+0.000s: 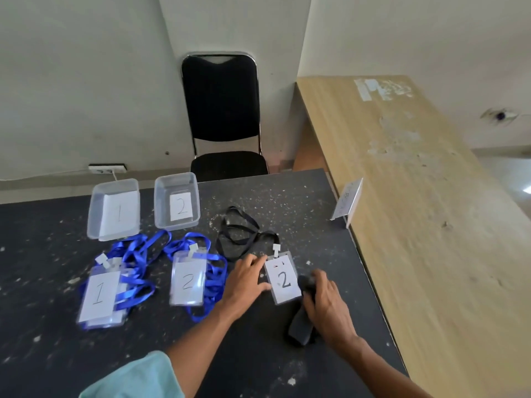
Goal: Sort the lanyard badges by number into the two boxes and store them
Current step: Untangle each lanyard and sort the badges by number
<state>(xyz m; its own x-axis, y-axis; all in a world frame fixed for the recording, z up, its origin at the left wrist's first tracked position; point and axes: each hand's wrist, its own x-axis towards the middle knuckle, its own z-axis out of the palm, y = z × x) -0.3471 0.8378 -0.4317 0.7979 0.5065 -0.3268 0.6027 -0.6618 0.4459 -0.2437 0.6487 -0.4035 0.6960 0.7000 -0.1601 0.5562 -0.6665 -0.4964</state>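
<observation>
Lanyard badge marked "2" (283, 280), on a black lanyard (238, 234), is seen lying flat on the dark speckled table (258, 360), near its right edge. Its strap is looped loosely on the table just beyond it. The badge's left edge is touched by the fingertips of the left hand (247, 278), whose fingers are spread and nearly straight. Just right of the badge, a black object (298, 326) is covered by the right hand (324, 300). The fingers are curled over its far end; what the object is cannot be told.

To the left, a second badge marked "2" (187, 278) lies on a tangle of blue lanyard (214, 278). Further left, a small stack of badges (99, 294) topped by a "1" rests among more blue straps (138, 254).

At the far left of the table two clear plastic boxes stand side by side. The left box (93, 214) holds a paper label "1" and the right box (159, 208) a label "2". No badges are seen inside them.

A black chair (221, 110) stands beyond the table. A wooden counter (402, 196) runs along the right, with a small acrylic sign holder (349, 201) at its edge.
</observation>
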